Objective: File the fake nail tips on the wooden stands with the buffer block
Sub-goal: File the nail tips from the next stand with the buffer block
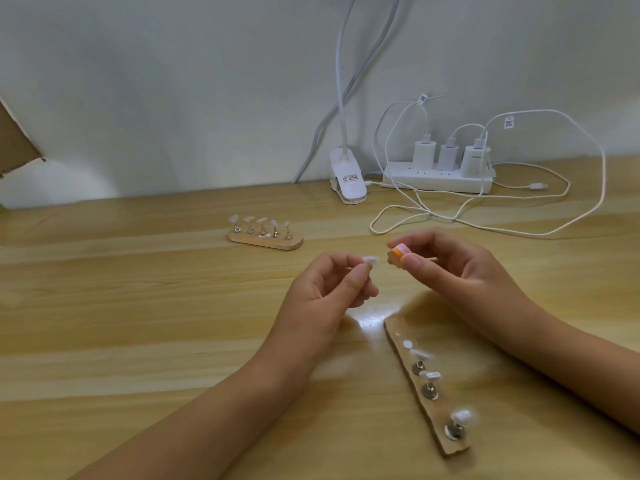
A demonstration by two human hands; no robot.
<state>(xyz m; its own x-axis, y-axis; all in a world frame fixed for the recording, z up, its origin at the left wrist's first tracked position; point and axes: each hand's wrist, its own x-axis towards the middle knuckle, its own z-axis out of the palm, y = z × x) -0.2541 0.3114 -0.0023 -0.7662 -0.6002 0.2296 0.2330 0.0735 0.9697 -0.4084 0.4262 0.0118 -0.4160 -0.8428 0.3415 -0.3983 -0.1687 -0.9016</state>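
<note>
On the bench (138, 306): far stand (265, 238) at 11 o'clock, near stand (424, 393) at 5. Behind, lamp clip (348, 183) at 12, power strip (440, 181) at 1.

lamp clip (348, 180) label, cable tags (423, 98): txt unreadable

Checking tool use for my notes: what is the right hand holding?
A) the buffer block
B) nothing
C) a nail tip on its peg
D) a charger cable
A: the right hand pinches the orange-and-pink buffer block between thumb and fingers, while the left hand holds the nail tip.
</note>
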